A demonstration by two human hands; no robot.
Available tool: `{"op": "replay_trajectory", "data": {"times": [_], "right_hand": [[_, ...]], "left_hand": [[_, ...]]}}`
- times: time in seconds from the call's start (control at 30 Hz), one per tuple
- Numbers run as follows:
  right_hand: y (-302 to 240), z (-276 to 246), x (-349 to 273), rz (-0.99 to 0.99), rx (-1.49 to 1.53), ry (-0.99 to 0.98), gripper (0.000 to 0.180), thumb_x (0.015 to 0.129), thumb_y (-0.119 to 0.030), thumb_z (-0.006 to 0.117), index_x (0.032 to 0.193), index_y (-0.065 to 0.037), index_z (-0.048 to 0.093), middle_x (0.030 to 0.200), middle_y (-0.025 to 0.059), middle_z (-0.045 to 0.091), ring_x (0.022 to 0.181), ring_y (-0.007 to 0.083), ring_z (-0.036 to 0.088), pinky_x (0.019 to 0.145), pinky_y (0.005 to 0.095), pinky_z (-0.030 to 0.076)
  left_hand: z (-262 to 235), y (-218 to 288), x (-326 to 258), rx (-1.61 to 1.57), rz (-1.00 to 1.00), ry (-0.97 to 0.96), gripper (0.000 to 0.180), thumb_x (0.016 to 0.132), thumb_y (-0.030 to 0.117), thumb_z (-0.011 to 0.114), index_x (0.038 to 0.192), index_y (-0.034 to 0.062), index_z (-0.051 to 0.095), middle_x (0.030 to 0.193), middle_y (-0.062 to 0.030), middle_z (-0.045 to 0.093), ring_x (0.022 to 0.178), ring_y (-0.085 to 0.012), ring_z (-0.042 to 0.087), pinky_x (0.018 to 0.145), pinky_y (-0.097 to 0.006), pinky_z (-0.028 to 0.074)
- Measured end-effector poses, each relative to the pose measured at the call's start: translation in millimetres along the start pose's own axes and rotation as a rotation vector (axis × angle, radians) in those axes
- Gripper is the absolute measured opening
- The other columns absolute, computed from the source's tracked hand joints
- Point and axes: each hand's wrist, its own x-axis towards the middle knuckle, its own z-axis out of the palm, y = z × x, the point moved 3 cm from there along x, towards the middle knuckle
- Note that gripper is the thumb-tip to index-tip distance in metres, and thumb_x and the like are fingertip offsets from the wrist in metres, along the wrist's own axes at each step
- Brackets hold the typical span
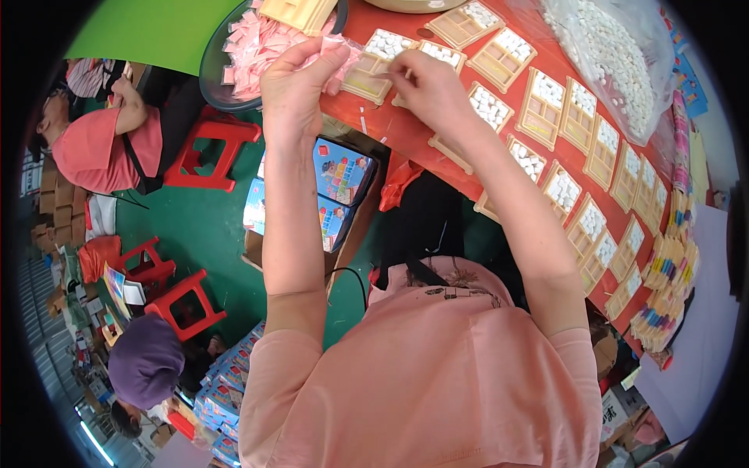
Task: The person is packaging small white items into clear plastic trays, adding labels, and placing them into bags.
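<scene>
My left hand (295, 86) holds a small pink packet (343, 56) pinched between thumb and fingers over the red table (406, 132). My right hand (427, 87) pinches the other end of that packet, just above a beige compartment tray (368, 80). Beyond my left hand a dark round bowl (212, 74) is heaped with several more pink packets (257, 43). Rows of beige trays (546, 97) holding white pellets cover the table to the right.
A clear bag of white pellets (616, 62) lies at the table's far right. Stacks of coloured sticks (671, 273) line the right edge. Red stools (209, 148) stand on the green floor, with colourful boxes (339, 175) below the table. Two other people (94, 140) sit at the left.
</scene>
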Motion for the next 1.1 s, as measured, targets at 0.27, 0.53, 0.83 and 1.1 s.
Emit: {"op": "replay_trajectory", "data": {"times": [0.27,0.53,0.83,1.1], "right_hand": [[-1,23,1,-0.358,-0.356,-0.050,0.014,0.089,-0.012,0.063,0.101,-0.007,0.067,0.095,0.0082,0.064,0.086,0.0290,0.065,0.072,0.0381,0.053],[-5,-55,-40,0.410,0.345,-0.247,0.025,0.095,-0.023,0.065,0.107,-0.002,0.070,0.085,-0.0016,0.065,0.077,0.0051,0.056,0.069,0.0224,0.046],[29,-92,-95,0.512,0.171,0.120,0.019,0.091,-0.018,0.063,0.095,0.001,0.065,0.085,0.0016,0.068,0.076,0.0059,0.057,0.069,0.0221,0.047],[0,-53,-129,0.414,-0.140,0.240,0.025,0.090,-0.020,0.068,0.089,0.003,0.061,0.068,0.0139,0.063,0.057,0.0171,0.057,0.056,0.0293,0.048]], "left_hand": [[-4,-39,-18,-0.158,-0.071,0.038,0.017,0.084,-0.001,0.072,0.100,-0.0064,0.068,0.078,-0.0066,0.067,0.059,-0.0082,0.054,0.053,-0.022,0.040],[46,-89,-43,-0.300,-0.368,-0.080,0.018,0.085,0.003,0.072,0.100,-0.0051,0.067,0.087,-0.0088,0.068,0.066,-0.0104,0.058,0.053,-0.022,0.042],[68,-105,-43,-0.277,-0.375,-0.092,0.019,0.083,-0.001,0.073,0.099,-0.0071,0.065,0.084,-0.0101,0.068,0.062,-0.0107,0.057,0.054,-0.022,0.045],[72,-117,-57,-0.237,-0.297,-0.106,0.019,0.083,0.002,0.073,0.100,-0.0048,0.067,0.082,-0.0080,0.069,0.063,-0.0095,0.058,0.055,-0.021,0.046]]}}
